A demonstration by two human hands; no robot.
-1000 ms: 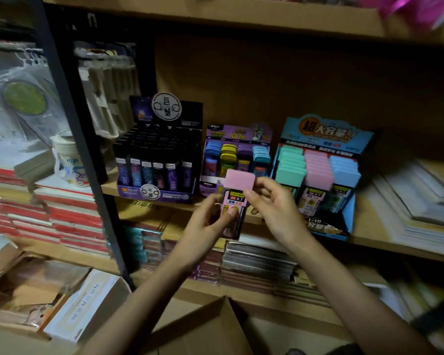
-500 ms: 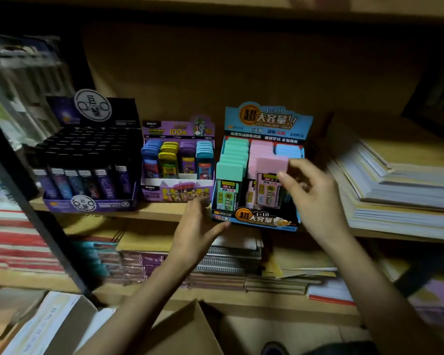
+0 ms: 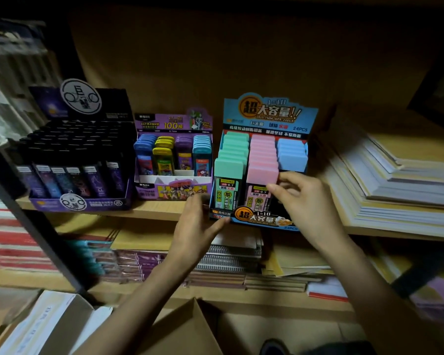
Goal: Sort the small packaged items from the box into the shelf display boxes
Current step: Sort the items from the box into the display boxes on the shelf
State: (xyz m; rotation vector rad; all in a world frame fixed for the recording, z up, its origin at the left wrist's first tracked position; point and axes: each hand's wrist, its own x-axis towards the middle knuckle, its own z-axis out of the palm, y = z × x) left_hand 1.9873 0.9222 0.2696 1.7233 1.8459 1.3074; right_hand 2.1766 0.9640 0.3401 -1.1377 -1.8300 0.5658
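Pink pencil-lead case (image 3: 262, 175) stands at the front of the middle row in the blue display box (image 3: 269, 111) on the shelf (image 3: 151, 211); the right hand (image 3: 305, 201) pinches its top, the left hand (image 3: 198, 226) grips the box's front corner. It looks nearly put away, so next let go and fetch another from the cardboard box (image 3: 190, 329) below.

A stationery shop, seen at a dim wooden shelf (image 3: 151, 210). Three retail display boxes stand side by side on it: a black display box (image 3: 80, 201), a purple display box (image 3: 173, 192) and a blue display box (image 3: 267, 114) printed "24PCS". Each holds rows of small packaged cases. Stacked paper pads (image 3: 395, 185) and spiral notebooks (image 3: 228, 254) fill the neighbouring shelves.
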